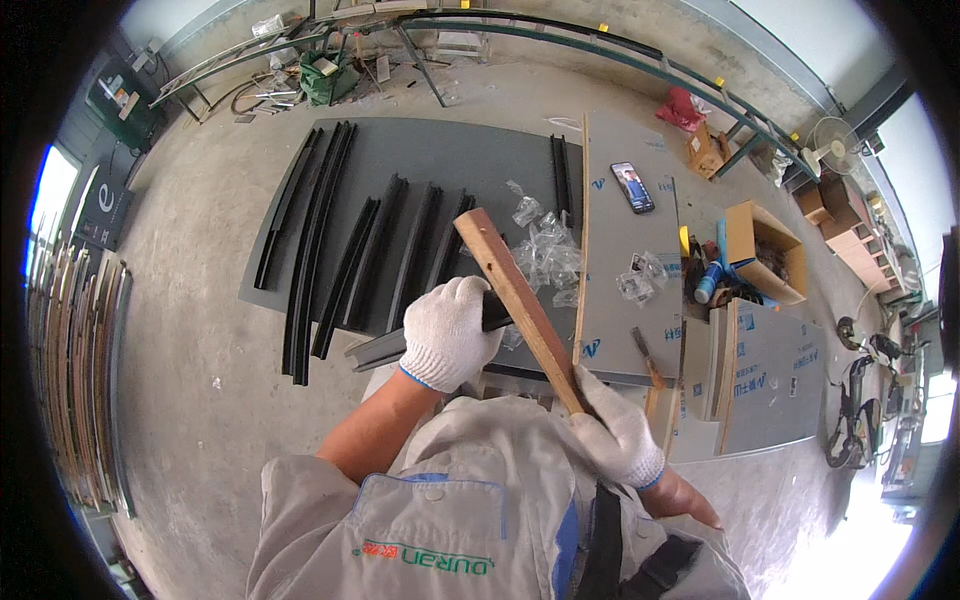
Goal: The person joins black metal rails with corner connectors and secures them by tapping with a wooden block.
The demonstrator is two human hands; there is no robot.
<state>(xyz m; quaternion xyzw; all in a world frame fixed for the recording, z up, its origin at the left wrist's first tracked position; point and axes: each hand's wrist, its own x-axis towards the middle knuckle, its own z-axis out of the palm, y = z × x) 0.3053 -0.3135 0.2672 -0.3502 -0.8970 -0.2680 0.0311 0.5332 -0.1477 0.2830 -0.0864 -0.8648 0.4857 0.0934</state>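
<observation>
Both hands wear white knitted gloves. My right hand [620, 430] is closed round the lower end of a wooden bar [522, 312], which slants up and to the left in front of me. My left hand [452, 330] is closed round a dark channel-shaped profile [494, 312]; its end shows just right of the glove, beside the bar. A greyish length of profile [378, 350] sticks out left of the same glove. Several black profiles [318, 250] lie on the dark grey board [430, 150] ahead.
Small clear plastic bags [545, 255] lie right of the profiles. A phone [632, 188] rests on a grey panel [625, 150], with a knife-like tool [648, 355] nearer me. Further right are a blue can [708, 283] and a cardboard box [765, 250]. Long strips [80, 370] stand stacked at far left.
</observation>
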